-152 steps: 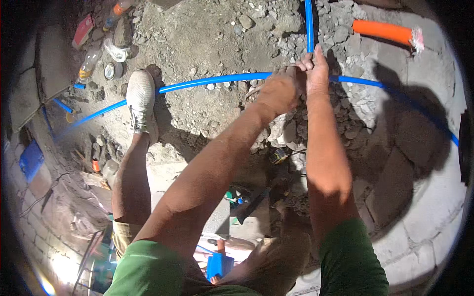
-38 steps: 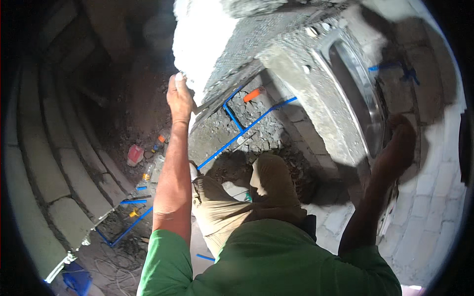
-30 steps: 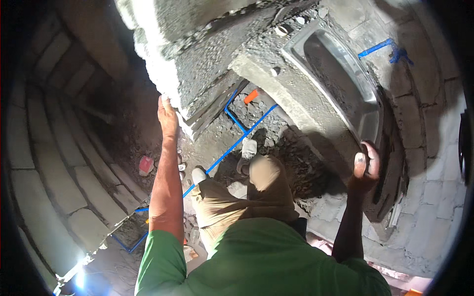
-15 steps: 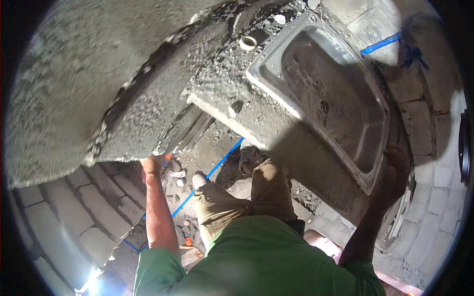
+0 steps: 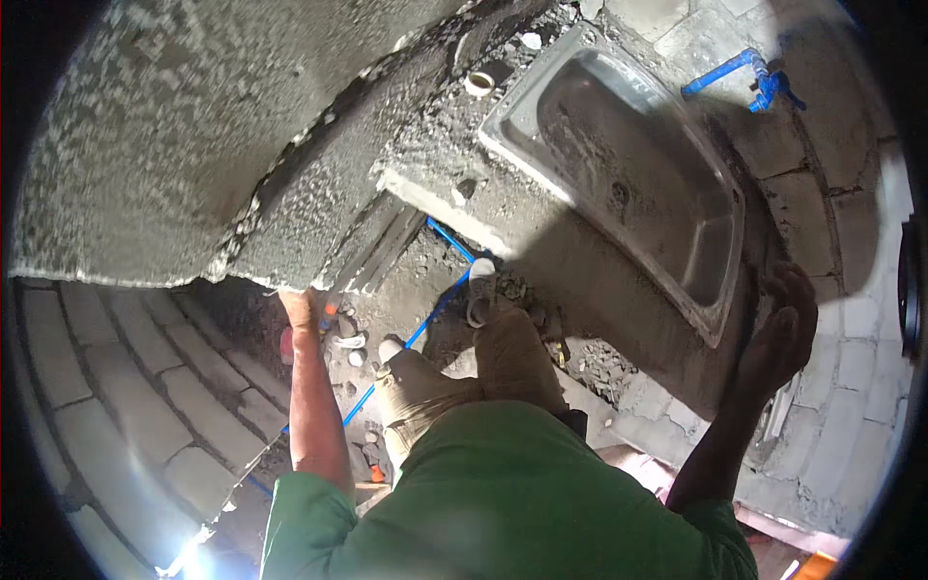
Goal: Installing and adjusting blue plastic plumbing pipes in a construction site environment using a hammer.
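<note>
My left hand [image 5: 300,307] reaches up to the lower edge of a rough grey concrete wall [image 5: 193,126] and touches it; its fingertips are hidden past that edge. On the right, my right hand [image 5: 779,333] is in shadow with its fingers curled, close beside the end of a concrete counter [image 5: 570,256]. What it holds, if anything, is too dark to make out. Set in the counter is a dusty metal sink [image 5: 619,193] with a drain hole. A pale ring-shaped pipe end [image 5: 478,84] sticks up from the counter near the sink's far left corner.
Block walls [image 5: 126,387] curve along the left and right. A blue pipe with a tap [image 5: 759,82] juts out behind the sink. Another blue pipe [image 5: 430,314] crosses the rubble floor by my shoes [image 5: 480,280]. A bright light [image 5: 193,561] glares at lower left.
The whole view has shifted slightly, with the wall edge and sink sitting higher. My right hand has moved slightly away from the sink's corner. My left hand stays at the concrete edge.
</note>
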Motion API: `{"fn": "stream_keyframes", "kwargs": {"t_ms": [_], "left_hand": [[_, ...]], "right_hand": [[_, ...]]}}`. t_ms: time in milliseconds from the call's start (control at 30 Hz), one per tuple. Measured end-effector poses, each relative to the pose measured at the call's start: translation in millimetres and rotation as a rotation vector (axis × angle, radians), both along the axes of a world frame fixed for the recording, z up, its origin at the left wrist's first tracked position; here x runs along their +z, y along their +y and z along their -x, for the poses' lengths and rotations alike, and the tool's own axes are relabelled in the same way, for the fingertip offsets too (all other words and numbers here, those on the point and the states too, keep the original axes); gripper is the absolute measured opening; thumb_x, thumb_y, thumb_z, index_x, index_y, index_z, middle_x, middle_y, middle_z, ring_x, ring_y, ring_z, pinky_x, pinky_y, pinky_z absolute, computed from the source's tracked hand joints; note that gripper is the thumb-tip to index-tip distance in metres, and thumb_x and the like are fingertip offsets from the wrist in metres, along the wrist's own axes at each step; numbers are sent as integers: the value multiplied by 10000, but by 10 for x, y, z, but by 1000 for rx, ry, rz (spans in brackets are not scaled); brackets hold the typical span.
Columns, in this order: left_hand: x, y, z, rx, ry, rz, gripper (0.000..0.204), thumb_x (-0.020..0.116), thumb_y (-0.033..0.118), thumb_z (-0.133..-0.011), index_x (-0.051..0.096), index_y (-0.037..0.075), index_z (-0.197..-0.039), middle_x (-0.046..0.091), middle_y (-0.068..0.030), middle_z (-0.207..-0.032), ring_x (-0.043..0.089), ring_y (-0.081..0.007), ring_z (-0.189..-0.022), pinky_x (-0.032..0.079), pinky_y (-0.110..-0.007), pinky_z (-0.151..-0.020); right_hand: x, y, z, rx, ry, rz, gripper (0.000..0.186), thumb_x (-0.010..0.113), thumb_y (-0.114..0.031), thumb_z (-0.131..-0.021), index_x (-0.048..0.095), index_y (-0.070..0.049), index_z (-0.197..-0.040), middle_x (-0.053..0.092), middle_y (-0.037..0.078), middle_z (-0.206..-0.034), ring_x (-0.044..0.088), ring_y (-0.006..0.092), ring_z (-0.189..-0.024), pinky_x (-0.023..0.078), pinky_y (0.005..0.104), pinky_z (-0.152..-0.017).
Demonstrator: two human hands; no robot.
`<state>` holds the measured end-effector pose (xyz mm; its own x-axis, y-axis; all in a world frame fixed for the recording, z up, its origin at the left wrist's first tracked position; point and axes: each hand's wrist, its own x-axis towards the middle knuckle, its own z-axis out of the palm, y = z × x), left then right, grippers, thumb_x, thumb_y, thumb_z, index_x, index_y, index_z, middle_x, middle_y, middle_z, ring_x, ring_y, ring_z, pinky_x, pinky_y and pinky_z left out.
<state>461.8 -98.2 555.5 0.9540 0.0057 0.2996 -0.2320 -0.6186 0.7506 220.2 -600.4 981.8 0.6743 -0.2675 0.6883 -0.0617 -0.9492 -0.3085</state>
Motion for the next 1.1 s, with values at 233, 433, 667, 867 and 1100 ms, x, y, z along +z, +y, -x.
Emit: {"fn": "stream_keyframes", "kwargs": {"t_ms": [233,433,667,867,1100], "left_hand": [[-459,233,-162,-104,-290,-336,348,550,77,-793,578,25,-1136,595,-180,-1143,533,-415,-1053,409,-515,-946],[-19,88,-69,-74,-252,-201,397,556,65,-763,588,61,-1160,598,-189,-1125,531,-426,-1049,400,-539,-942],[548,-175,110,-30,35,-249,337,581,132,-799,637,33,-1116,631,-219,-1121,577,-432,-1037,440,-497,-919],[248,54,226,70,27,-449,301,551,134,-874,641,-1,-1129,670,-208,-1078,620,-422,-992,480,-482,-866],[336,-138,53,32,-7,-258,326,491,108,-902,623,-7,-1177,627,-236,-1172,560,-438,-1108,431,-460,-967]], "right_hand": [[-214,479,39,-61,69,-52,471,492,-438,-990,659,-4,-1066,661,134,-1085,641,249,-947,499,386,-865],[-290,398,-37,-38,32,-92,413,515,-390,-987,658,-5,-1027,659,122,-1061,641,228,-885,510,351,-799],[-229,-152,-496,7,134,-5,267,553,-230,-945,662,-2,-1030,654,127,-1083,627,245,-976,496,359,-853],[-11,-660,-774,210,188,67,393,516,-299,-959,632,36,-1129,610,172,-1145,582,278,-1081,462,370,-936],[93,-369,-627,119,179,405,253,526,-129,-892,649,48,-1024,647,148,-1091,606,292,-1060,460,383,-965]]}}
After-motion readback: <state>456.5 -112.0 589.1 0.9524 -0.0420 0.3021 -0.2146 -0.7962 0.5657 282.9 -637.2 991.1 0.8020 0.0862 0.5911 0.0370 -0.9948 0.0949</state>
